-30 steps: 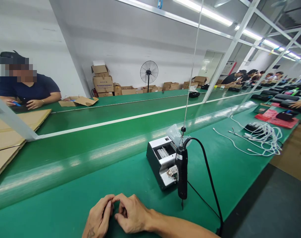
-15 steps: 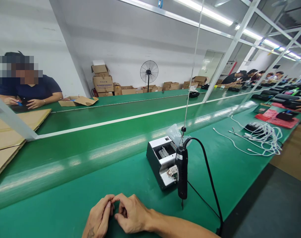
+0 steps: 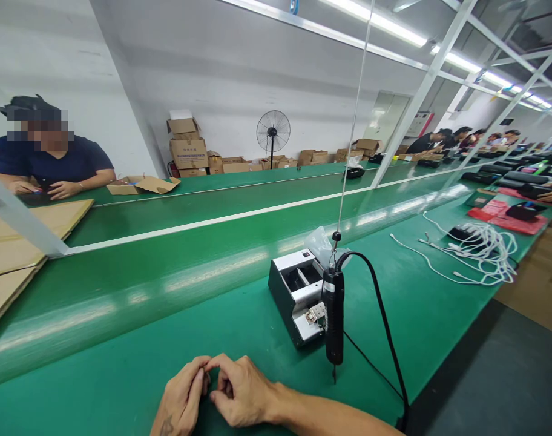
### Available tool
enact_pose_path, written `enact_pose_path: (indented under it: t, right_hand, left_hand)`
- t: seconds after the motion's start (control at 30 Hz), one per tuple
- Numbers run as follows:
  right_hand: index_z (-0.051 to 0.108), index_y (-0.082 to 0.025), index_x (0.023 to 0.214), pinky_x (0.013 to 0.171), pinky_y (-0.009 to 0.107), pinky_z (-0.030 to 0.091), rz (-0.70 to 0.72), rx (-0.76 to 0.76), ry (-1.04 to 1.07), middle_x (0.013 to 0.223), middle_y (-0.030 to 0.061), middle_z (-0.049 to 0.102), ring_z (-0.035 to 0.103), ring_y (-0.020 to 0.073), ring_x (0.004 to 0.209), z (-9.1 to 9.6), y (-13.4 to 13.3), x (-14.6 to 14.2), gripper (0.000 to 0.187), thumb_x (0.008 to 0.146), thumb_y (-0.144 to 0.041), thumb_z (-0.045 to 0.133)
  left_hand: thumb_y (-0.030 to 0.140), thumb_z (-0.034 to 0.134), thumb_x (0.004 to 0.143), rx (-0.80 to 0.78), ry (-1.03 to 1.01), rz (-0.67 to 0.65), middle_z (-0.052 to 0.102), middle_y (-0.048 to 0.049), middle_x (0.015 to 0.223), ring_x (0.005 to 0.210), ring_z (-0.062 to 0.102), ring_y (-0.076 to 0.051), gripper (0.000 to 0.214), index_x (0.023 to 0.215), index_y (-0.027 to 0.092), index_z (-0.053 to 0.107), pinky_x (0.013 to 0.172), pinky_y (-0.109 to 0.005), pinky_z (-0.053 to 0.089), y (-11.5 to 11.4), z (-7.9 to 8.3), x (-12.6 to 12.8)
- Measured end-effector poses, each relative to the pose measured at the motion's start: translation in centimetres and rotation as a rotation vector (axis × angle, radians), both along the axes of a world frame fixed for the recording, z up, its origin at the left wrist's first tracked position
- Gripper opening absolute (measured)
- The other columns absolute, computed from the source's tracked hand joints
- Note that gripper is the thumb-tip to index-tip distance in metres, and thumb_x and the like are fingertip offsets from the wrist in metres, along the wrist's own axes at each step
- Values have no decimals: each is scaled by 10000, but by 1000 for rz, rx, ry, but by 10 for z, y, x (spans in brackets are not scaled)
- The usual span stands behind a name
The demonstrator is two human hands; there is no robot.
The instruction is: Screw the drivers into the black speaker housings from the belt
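Contact: left hand [image 3: 180, 395] against right hand [image 3: 244, 390], both curled (can't tell if gripping anything), best kept clear of hanging screwdriver [image 3: 334, 318].

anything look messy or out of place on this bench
The white cables look untidy: they lie in a loose tangle on the right of the green bench, some ends straying leftward. I see nothing spilled or damaged; the black screwdriver hangs tip down from its line.

A black electric screwdriver [image 3: 334, 321] hangs bit-down beside a black-and-silver, open-topped machine [image 3: 307, 294] on the green table [image 3: 121, 375].
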State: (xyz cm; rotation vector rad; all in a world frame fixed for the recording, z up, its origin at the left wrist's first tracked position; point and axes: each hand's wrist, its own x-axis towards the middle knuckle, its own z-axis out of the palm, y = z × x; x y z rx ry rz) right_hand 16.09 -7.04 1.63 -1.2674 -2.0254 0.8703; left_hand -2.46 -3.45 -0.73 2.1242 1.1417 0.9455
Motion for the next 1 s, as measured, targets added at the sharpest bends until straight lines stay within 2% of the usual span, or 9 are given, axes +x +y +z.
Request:
enact_pose_path:
  t: [0.43, 0.63, 0.77, 1.0]
  right_hand:
    - [537, -224, 1273, 562, 200, 467, -2, 12, 15, 682, -49, 689, 651, 151, 574, -3, 1, 0, 556, 728, -158, 626]
    - [530, -224, 1285, 567, 198, 467, -3, 16, 20, 692, -44, 696, 655, 151, 580, -1, 0, 0, 568, 728, -157, 619]
    - [536, -221, 1282, 553, 197, 457, -1, 14, 31, 684, -43, 685, 636, 149, 566, 1, 0, 0, 567, 723, -165, 612]
    - [547, -211, 1281, 541, 201, 449, -5, 18, 56, 662, -45, 660, 615, 149, 546, -1, -1, 0, 577, 710, -157, 609]
  left_hand:
    - [441, 407, 1017, -6, 17, -4, 615, 17, 623, 596, 653, -161, 347, 1030, 232, 684, 606, -209, 571, 1, -10, -3]
    - [455, 419, 1008, -12, 13, 6, 684, 2, 682, 566, 650, -154, 355, 1008, 226, 690, 584, -209, 572, -1, 0, 0]
    - [469, 416, 1004, 5, 13, 0, 681, 11, 649, 535, 645, -146, 375, 971, 219, 693, 555, -201, 565, -1, 9, 3]
    - [426, 430, 1000, 37, 9, 4, 644, 27, 617, 554, 660, -144, 340, 986, 220, 700, 579, -189, 572, -1, 9, 4]
